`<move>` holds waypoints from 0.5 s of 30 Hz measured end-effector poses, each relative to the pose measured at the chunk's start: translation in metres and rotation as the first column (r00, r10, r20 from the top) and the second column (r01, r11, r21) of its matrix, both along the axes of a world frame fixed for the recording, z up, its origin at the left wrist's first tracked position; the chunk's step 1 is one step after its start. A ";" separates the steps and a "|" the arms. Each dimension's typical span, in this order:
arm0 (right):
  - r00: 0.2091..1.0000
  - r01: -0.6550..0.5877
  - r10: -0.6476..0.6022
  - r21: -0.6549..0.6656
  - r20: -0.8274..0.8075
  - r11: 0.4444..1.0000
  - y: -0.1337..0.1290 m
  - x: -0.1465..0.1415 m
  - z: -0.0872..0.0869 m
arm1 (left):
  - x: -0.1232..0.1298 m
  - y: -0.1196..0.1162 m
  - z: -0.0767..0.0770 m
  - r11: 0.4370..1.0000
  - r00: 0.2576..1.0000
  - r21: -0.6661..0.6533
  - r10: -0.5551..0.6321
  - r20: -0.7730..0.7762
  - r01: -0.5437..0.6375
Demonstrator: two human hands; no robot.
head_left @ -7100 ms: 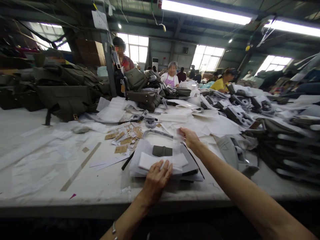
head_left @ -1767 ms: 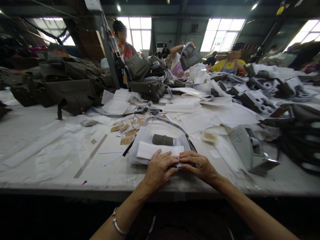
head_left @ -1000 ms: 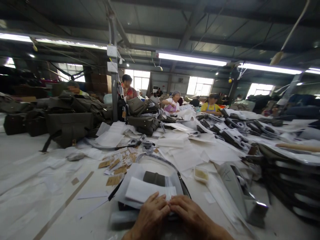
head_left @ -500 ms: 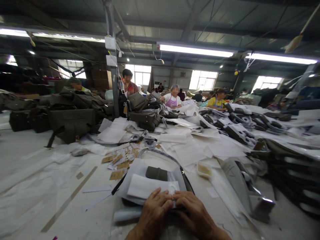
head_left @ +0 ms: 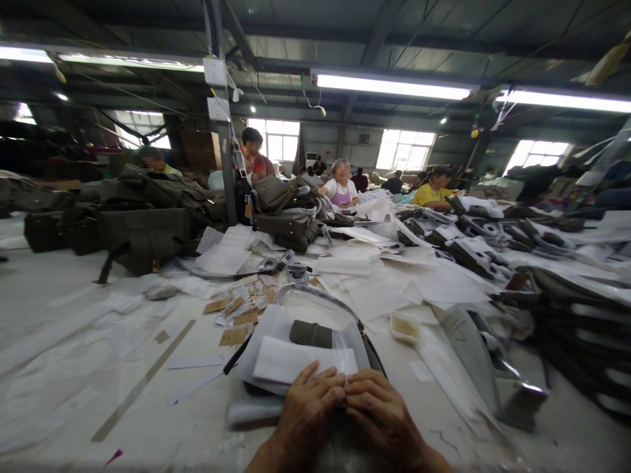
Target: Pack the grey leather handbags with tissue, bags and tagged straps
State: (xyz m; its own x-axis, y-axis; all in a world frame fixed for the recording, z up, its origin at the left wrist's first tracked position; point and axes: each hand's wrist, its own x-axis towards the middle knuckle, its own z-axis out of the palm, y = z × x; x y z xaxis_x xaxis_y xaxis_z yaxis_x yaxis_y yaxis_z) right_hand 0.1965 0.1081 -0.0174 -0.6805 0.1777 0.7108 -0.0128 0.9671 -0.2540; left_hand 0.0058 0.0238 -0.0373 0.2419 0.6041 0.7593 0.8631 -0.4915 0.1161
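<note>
A dark bag wrapped in white foam sheet (head_left: pixel 266 328) lies at the table's near edge, its strap (head_left: pixel 365 328) arching behind it. A folded white foam piece (head_left: pixel 283 360) rests on top, in front of a dark green flap (head_left: pixel 311 334). My left hand (head_left: pixel 310 407) and my right hand (head_left: pixel 379 410) meet at the near edge of this bundle, fingertips almost touching. Fingers of both are bent and pressed together; whatever lies between them is too small or hidden to make out.
Brown tags (head_left: pixel 234 336) lie behind the bundle on the left. To the right stand a small tray (head_left: pixel 405 327) and a grey tape dispenser (head_left: pixel 493 368). Dark bags (head_left: pixel 142 236) and white sheets (head_left: pixel 419 282) are piled behind. Several people work across the table.
Both hands stay at the bundle's near edge, with the fingers drawn slightly closer together. The whole view has shifted a little.
</note>
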 end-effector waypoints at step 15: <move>0.998 0.048 -0.035 -0.325 0.047 0.944 -0.002 0.003 0.004 | 0.000 -0.009 0.015 0.943 0.980 -0.310 -0.065 0.190 0.123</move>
State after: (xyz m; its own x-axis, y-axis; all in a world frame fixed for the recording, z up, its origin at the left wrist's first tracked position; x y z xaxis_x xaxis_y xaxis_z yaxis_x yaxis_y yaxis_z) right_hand 0.1998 0.1057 -0.0130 -0.6943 0.4238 0.5816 0.0423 0.8308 -0.5550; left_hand 0.0056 0.0148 -0.0223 0.1898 0.8020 0.5664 0.7667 -0.4814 0.4248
